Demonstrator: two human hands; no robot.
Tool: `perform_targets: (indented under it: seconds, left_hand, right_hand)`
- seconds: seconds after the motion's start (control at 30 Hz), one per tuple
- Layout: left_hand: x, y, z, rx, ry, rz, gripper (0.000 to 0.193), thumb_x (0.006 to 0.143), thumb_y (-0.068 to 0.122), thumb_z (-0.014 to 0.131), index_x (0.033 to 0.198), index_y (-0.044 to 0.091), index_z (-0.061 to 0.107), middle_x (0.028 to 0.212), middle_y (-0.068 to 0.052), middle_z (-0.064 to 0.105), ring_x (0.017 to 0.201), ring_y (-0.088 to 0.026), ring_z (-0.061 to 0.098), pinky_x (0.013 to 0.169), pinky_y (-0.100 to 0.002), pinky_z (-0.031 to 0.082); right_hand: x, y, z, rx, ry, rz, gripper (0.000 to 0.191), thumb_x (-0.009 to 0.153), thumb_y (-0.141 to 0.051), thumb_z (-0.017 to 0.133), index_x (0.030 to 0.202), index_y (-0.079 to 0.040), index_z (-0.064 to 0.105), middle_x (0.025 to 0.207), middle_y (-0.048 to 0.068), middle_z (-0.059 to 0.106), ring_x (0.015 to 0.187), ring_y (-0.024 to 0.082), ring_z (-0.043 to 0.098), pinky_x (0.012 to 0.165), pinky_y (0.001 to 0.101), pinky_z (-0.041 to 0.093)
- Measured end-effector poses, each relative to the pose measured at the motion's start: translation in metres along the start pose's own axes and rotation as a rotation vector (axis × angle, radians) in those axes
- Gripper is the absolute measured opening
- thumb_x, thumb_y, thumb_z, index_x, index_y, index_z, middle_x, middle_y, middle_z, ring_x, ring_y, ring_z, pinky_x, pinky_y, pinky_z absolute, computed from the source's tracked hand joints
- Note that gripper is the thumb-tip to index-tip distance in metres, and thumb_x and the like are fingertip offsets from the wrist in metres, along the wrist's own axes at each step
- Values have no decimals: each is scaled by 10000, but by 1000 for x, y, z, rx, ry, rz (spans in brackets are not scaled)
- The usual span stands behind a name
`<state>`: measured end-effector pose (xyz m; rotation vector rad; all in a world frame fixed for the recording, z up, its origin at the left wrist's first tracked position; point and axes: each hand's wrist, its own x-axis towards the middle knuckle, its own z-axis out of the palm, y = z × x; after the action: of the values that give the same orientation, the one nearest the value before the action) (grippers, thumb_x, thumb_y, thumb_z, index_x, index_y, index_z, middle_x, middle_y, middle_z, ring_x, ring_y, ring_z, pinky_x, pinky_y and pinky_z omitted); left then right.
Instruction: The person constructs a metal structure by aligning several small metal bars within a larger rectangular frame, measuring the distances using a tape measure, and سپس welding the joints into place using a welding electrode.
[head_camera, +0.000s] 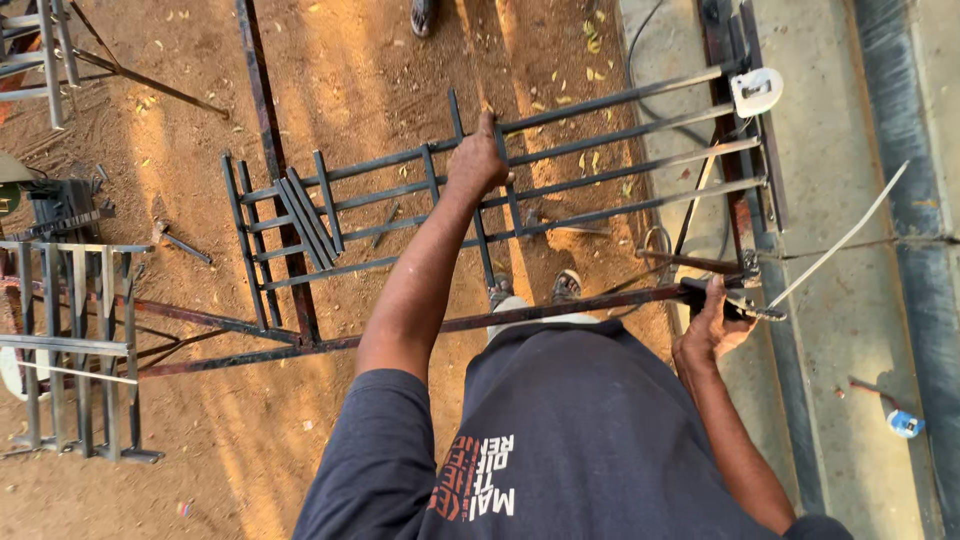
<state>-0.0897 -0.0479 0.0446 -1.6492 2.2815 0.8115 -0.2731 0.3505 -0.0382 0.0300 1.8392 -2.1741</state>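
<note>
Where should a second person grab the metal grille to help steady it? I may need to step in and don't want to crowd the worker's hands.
Take the grille at its free far-left end, gripping an upright bar from the dirt side. The left hand already clasps a middle upright and the right hand works the rod holder at the other end.

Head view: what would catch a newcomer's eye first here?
A long metal grille frame of parallel bars lies across a rusty stand over reddish dirt, mid-picture. The left hand grips one of its upright bars from above, while the right hand at lower right holds a dark tool from which a thin pale rod slants up to the right. More welded frames sit at the left edge.
</note>
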Motion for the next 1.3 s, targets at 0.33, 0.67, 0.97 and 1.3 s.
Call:
perform_targets:
  seconds: [0.33,0.67,0.97,1.3]
  left_hand:
    - [-2,-5,7,-26,15,31,971,740,215,926,1476,319,303,1057,-110,704,917,-241,691,731,-353,604]
    - [1,-7,11,-64,10,19,937,751,214,922,1461,309,318,1044,-103,715,943,-268,707,795,-426,597]
    - [-2,-6,12,-65,23,-10,897,755,182,908,1444,318,351,1076,-106,721,1012,-288,699,865,-462,570]
    - [-12,-8,22,-123,89,-89,826,817,107,840,1455,150,316,941,-94,726,817,-213,701,675,-360,605]
  right_hand:
    - [-1,1,-2,-7,54,61,544,937,-270,856,1278,-101,468,1270,66,631,1104,169,691,969,338,664]
    - [-2,-1,-3,-74,29,89,617,944,-357,844,1361,-116,458,1345,56,619,1205,161,645,1066,323,588]
    - [-3,-7,-1,-63,-11,87,610,955,-351,830,1361,-106,446,1340,55,603,1204,166,634,1071,333,588]
    - [-17,-65,-10,-216,-145,-312,577,1007,-294,834,1345,-87,415,1144,26,566,984,120,603,905,282,608]
